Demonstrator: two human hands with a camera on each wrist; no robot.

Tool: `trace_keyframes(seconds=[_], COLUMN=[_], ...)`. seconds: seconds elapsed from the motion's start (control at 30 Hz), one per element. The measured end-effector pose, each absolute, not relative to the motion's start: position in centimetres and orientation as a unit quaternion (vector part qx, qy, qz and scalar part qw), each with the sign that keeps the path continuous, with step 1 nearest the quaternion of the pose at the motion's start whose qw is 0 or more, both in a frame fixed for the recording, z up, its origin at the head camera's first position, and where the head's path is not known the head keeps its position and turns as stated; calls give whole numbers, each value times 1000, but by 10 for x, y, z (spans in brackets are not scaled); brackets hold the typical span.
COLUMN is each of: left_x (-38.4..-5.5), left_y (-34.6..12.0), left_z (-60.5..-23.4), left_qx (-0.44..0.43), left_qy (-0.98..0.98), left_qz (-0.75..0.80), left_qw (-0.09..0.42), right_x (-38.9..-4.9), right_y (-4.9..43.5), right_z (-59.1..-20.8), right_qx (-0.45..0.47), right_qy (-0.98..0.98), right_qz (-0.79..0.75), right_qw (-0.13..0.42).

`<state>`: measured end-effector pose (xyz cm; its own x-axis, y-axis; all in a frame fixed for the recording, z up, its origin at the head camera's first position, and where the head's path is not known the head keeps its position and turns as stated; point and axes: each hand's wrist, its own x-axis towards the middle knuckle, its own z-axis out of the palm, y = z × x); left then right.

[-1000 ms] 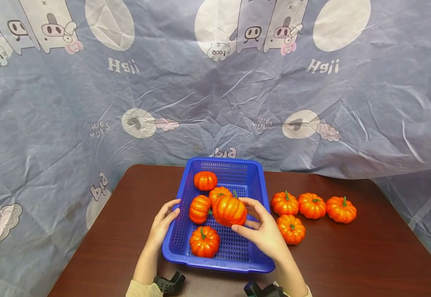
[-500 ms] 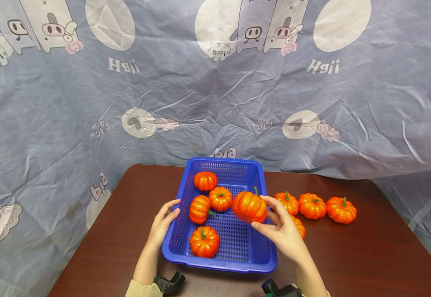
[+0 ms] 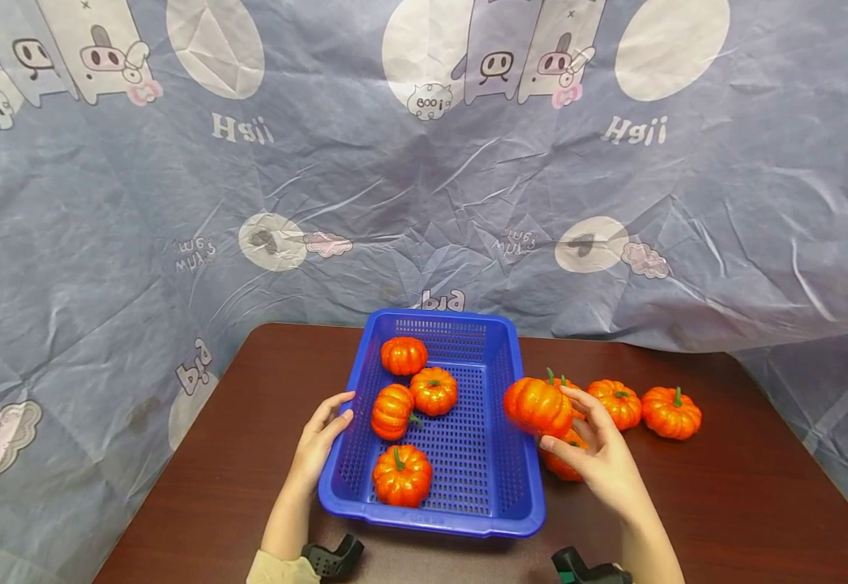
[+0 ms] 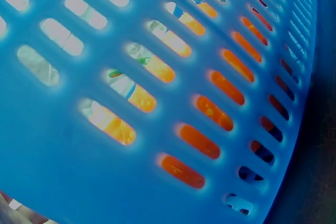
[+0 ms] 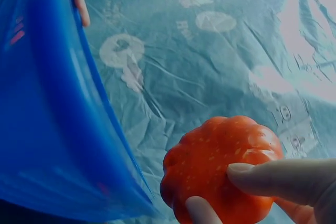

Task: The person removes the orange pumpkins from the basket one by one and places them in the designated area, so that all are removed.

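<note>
My right hand [image 3: 601, 454] pinches a small orange pumpkin [image 3: 538, 407] with a green stem between thumb and fingers. The pumpkin is held up over the right rim of a blue plastic basket [image 3: 434, 519], overlapping other pumpkins on the table behind it. In the right wrist view, the thumb presses on the ribbed underside of the held pumpkin [image 5: 215, 156]. At the basket's left rim, my left hand [image 3: 316, 442] grips the edge. The left wrist view is filled by the slotted basket wall [image 4: 94, 166], with orange showing through the slots.
Inside the basket lie several pumpkins, one near the front [image 3: 403, 477] and one at the back [image 3: 404, 355]. More pumpkins sit on the brown table [image 3: 745, 503] to the right, among them a far-right pumpkin [image 3: 671, 414]. A printed grey cloth [image 3: 424, 186] hangs behind the table.
My right hand has carried the pumpkin rightward from above the basket's middle to its right rim. The left hand and the basket have stayed in place.
</note>
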<state>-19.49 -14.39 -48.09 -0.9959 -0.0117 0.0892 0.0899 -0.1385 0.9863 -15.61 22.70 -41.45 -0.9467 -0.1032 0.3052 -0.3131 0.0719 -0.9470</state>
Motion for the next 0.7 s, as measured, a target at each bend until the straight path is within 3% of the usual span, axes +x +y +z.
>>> trace_keyframes(seconds=[0.33, 0.6, 0.7], left_x=[-194, -194, -194], left_y=[-145, -145, -145], left_z=[-482, -482, -482], left_qx=[-30, -34, -32], left_qy=[-655, -656, -656], left_qz=[-755, -753, -754], left_qw=[31, 28, 27], right_x=[-160, -208, -210], right_y=[250, 310, 319], right_z=[-425, -512, -517], right_qx=[164, 209, 195], right_qy=[-672, -618, -609], right_qz=[715, 750, 762], right_qw=[102, 105, 102])
